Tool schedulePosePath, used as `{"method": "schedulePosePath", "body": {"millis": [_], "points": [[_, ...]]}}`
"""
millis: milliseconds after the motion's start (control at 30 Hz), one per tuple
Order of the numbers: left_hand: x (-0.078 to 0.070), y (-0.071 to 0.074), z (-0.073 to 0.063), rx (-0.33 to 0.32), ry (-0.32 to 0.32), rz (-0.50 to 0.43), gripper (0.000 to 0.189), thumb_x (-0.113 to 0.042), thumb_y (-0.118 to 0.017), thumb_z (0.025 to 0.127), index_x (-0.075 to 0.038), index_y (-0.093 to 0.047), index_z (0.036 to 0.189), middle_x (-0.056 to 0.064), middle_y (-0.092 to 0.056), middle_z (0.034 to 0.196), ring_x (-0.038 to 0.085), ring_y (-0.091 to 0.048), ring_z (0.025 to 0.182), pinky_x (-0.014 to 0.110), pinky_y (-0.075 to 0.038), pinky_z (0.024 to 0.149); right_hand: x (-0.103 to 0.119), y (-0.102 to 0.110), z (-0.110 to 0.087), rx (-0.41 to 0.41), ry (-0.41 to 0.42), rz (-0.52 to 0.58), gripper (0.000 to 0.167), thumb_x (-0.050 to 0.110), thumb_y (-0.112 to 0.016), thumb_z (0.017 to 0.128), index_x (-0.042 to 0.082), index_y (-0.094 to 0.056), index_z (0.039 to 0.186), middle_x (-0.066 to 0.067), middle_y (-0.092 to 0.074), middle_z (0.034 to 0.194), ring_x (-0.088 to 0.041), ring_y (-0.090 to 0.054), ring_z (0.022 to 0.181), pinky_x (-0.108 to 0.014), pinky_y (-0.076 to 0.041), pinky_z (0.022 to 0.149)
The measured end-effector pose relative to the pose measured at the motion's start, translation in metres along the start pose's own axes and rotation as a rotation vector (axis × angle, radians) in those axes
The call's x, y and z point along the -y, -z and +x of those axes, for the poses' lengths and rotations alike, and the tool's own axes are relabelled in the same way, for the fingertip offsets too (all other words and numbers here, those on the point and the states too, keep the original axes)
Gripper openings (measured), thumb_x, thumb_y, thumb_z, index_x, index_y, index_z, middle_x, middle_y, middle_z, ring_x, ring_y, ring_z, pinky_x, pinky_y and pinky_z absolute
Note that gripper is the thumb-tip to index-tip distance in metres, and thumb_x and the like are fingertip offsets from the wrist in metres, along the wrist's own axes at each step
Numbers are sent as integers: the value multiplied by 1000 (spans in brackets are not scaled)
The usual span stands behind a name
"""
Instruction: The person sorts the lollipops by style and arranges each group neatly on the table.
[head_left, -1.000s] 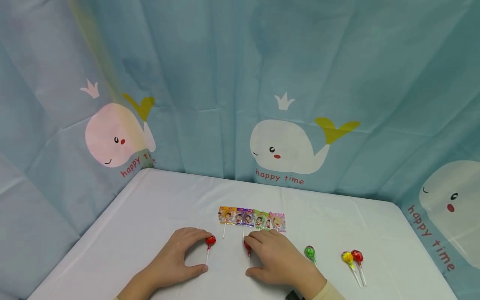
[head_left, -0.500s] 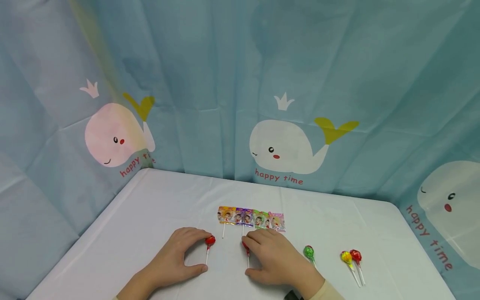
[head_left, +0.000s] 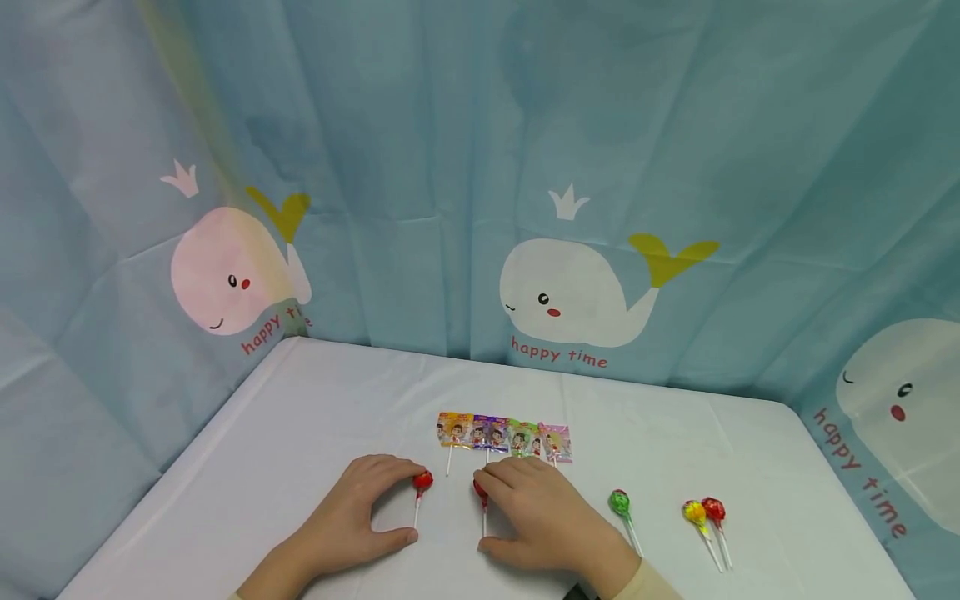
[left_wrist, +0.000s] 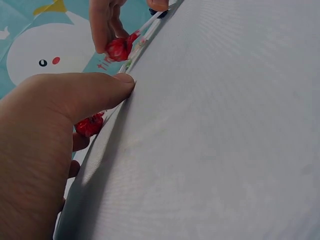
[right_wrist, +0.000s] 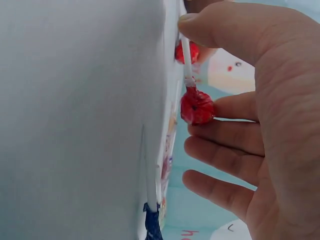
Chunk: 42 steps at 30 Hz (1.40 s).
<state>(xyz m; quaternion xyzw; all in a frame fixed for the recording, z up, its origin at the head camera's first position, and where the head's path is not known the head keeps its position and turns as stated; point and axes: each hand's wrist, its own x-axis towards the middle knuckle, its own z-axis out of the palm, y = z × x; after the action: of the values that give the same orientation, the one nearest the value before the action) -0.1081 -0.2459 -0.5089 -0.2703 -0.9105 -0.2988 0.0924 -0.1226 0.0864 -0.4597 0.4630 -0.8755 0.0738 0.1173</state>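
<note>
Two red-wrapped lollipops lie side by side on the white tabletop, sticks toward me. My left hand holds the left red lollipop, a fingertip at its candy and the thumb by its stick end. My right hand holds the other red lollipop between thumb and fingers; its fingertips cover part of the candy in the head view. In the right wrist view the thumb presses the stick and the lower fingers spread loosely. Just beyond the hands is a row of flat lollipop packets in orange, purple, green and pink.
Right of my right hand lies a green lollipop. Farther right, a yellow lollipop and a third red lollipop lie together. A blue curtain with whale prints hangs behind the white table.
My right hand has slid a little left with its red lollipop, nearer the left one. More of the green lollipop's stick shows. The left hand has stayed in place.
</note>
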Motion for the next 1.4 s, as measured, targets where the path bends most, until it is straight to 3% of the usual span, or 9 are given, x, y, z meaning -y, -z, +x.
{"method": "schedulePosePath", "body": {"millis": [567,867,1200,1400], "points": [[-3,1,-1,-4,-3,-2,72,-48,-95,81,-38,-66,146,-29,-61,143,10,-52,136,57,-45,112,4,-3,8,-73,28,12,71,58,-83,89,12,-68,141,3,-70,136,-16,-66,127,-42,-55,108],[-2,1,-2,-20,-26,-1,72,-47,-96,81,-38,-67,146,-27,-60,146,11,-52,137,55,-44,112,4,-6,11,-60,15,17,71,60,-82,90,13,-68,142,3,-69,138,-16,-65,129,-41,-54,110],[-5,2,-3,-3,10,0,71,-48,-95,81,-40,-66,146,-28,-60,145,12,-50,137,57,-46,112,6,-5,16,-51,11,24,69,59,-82,90,15,-68,142,4,-70,137,-16,-66,128,-42,-56,107],[-7,3,-2,-7,-10,1,70,-47,-94,82,-39,-67,146,-29,-60,145,12,-51,135,57,-46,111,7,-8,21,-44,24,39,66,57,-83,91,17,-68,141,5,-70,136,-16,-66,128,-41,-55,108]]}}
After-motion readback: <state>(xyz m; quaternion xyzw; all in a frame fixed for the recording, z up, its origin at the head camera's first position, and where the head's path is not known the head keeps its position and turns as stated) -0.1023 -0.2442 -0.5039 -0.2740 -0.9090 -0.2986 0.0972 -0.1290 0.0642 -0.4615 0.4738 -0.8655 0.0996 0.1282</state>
